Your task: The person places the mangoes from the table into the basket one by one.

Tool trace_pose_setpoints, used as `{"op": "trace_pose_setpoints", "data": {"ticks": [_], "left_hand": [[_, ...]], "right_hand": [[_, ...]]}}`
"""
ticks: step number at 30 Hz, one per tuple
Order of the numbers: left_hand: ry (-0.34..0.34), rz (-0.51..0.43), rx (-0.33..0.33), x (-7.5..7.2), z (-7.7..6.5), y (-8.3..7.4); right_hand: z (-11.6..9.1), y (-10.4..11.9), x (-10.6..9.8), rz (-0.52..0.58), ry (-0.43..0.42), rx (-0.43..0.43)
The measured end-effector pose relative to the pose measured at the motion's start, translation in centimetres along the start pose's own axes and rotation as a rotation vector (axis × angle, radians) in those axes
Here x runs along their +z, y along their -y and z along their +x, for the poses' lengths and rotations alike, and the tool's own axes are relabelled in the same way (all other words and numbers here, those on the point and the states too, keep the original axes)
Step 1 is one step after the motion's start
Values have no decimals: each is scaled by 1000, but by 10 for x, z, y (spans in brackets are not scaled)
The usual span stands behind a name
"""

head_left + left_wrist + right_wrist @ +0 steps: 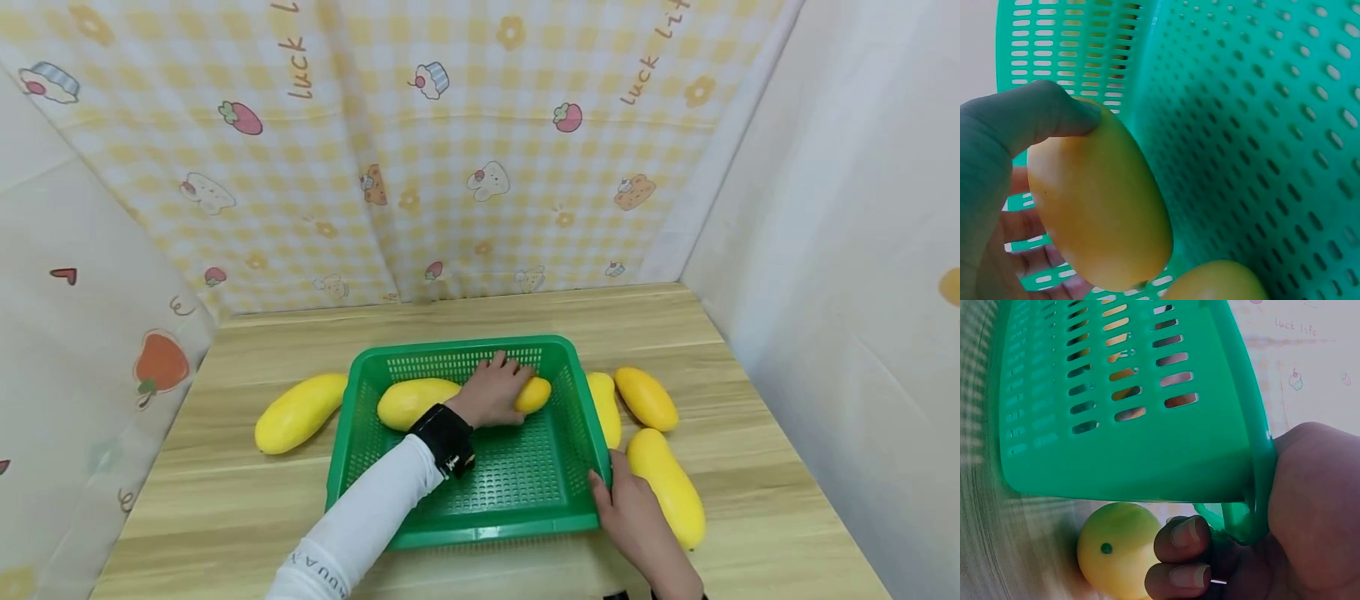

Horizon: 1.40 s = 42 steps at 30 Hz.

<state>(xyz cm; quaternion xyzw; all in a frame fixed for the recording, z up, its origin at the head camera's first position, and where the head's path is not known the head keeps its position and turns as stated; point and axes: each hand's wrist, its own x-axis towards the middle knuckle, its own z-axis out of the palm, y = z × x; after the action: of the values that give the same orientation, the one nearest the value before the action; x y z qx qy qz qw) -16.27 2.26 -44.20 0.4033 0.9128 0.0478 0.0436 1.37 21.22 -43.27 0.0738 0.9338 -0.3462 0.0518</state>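
Inside the green plastic basket (487, 530), my left hand (495, 392) grips a mango (534, 395) near the right back corner. The left wrist view shows the thumb over the orange-yellow mango (1100, 200) and the fingers curled behind it. A longer yellow fruit, like a papaya (412, 402), lies in the basket left of that hand, partly hidden by it. My right hand (633, 512) holds the basket's rim at the front right corner. In the right wrist view its fingers (1179, 575) curl below the green rim (1259, 434).
Another long yellow fruit (300, 414) lies on the wood-patterned table (225, 517) left of the basket. Right of it are a mango (647, 399), a yellow fruit (603, 407) partly behind the basket wall, and a long yellow one (667, 487) beside my right hand. Patterned cloth (450, 208) hangs behind.
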Motion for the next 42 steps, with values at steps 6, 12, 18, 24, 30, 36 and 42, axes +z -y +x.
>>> {"op": "trace_pose_setpoints", "data": {"ticks": [6, 12, 18, 24, 30, 36, 42], "left_hand": [[-1, 67, 18, 11, 4, 2], [17, 100, 31, 8, 2, 3], [-11, 157, 18, 9, 4, 5], [-24, 153, 20, 15, 4, 4], [-40, 140, 12, 16, 2, 3], [-40, 142, 23, 10, -1, 3], [-26, 153, 22, 6, -2, 4]], "right_hand": [[0, 1, 0, 7, 0, 15], [1, 3, 0, 19, -13, 8], [6, 4, 1, 11, -24, -17], [2, 3, 1, 2, -8, 19], [-1, 2, 4, 1, -7, 43], [-2, 4, 4, -5, -8, 43], [-1, 5, 2, -4, -11, 49]]}}
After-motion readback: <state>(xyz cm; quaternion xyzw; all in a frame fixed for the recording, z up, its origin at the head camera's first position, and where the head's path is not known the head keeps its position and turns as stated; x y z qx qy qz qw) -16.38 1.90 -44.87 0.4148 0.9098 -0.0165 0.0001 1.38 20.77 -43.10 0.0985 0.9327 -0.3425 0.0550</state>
